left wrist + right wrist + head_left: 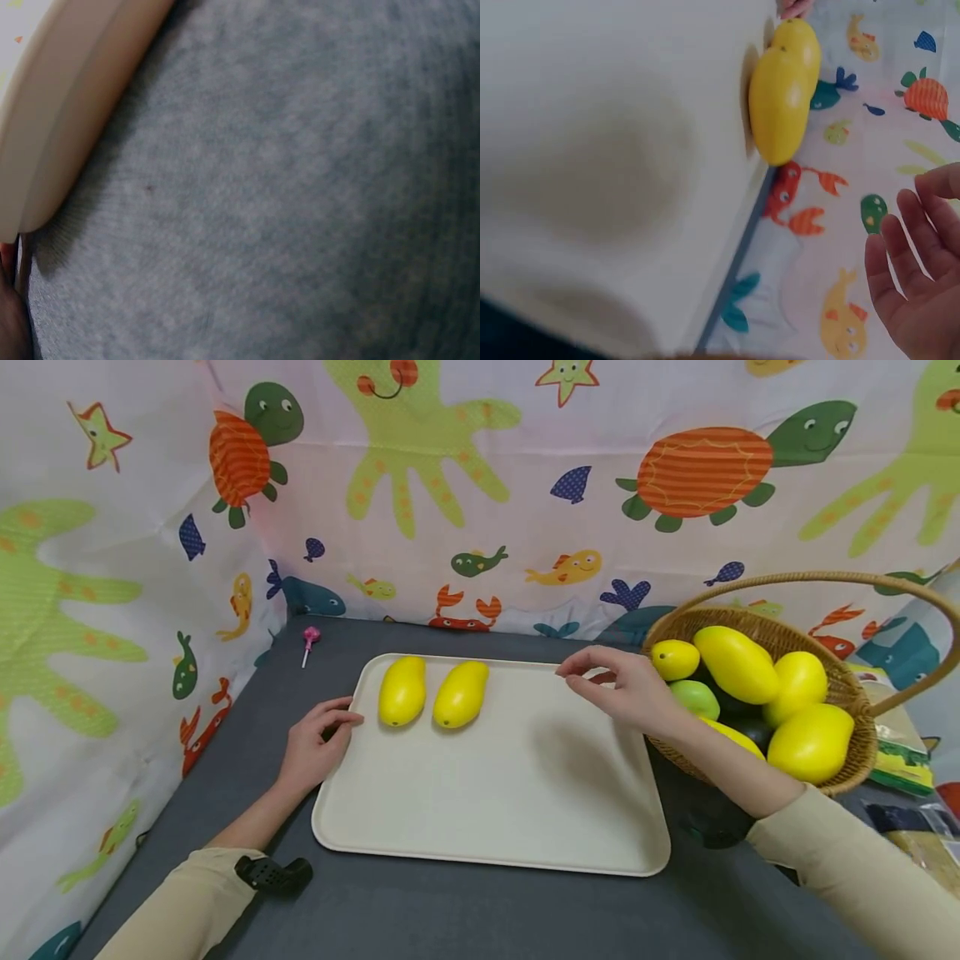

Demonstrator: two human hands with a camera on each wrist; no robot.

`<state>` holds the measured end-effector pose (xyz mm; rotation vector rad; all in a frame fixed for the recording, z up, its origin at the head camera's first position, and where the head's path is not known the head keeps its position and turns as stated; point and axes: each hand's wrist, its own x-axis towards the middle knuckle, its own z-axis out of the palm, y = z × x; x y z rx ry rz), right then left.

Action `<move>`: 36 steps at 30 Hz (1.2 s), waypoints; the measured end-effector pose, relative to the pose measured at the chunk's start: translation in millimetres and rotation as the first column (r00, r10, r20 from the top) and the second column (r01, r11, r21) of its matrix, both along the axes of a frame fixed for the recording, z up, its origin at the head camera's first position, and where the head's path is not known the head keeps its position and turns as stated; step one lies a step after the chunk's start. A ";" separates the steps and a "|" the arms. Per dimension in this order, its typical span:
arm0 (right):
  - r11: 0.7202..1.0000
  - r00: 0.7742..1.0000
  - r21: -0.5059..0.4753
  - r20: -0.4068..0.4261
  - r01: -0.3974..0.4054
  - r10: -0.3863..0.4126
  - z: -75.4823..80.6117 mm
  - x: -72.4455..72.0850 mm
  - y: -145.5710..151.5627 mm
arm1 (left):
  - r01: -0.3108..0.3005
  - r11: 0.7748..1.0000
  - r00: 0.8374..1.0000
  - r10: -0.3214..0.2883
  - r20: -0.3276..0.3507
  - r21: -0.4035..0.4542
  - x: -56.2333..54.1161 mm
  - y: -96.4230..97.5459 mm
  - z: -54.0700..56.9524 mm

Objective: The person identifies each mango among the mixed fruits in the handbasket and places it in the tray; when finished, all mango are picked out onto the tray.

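Note:
A cream rectangular tray (480, 793) lies on the dark grey cloth. Two yellow mangoes (402, 692) sit side by side near its far left corner. The fingertips of my left hand (318, 743) touch the tray's left rim, the fingers loosely bent. In the left wrist view only a bit of that hand (11, 315) shows beside the tray edge (75, 97). My right hand (622, 689) hovers over the tray's far right part with nothing in it; in the right wrist view its fingers (907, 255) are apart and relaxed.
A wicker basket (862, 727) with a tall handle stands right of the tray, holding several yellow fruits (738, 664) and a green one (695, 699). Packets (896, 735) lie beyond it. A pink lollipop (311, 635) lies at the back left. Printed cloth hangs behind.

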<state>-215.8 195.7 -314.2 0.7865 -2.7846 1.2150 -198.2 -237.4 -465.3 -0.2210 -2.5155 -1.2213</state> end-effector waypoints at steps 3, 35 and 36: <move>0.995 0.998 0.103 -0.055 0.006 0.000 14.4 3.2 19.9 | 0.000 1.000 1.000 0.000 0.002 0.001 1.1 -0.8 0.1; 0.736 0.927 0.650 0.129 0.189 -0.352 33.9 -31.2 180.5 | 0.011 1.000 1.000 -0.011 -0.015 0.008 0.6 -0.4 -0.9; 0.733 0.927 0.653 0.126 0.191 -0.354 33.0 -30.9 180.7 | 0.013 1.000 1.000 -0.012 -0.017 0.008 0.4 -0.2 -1.0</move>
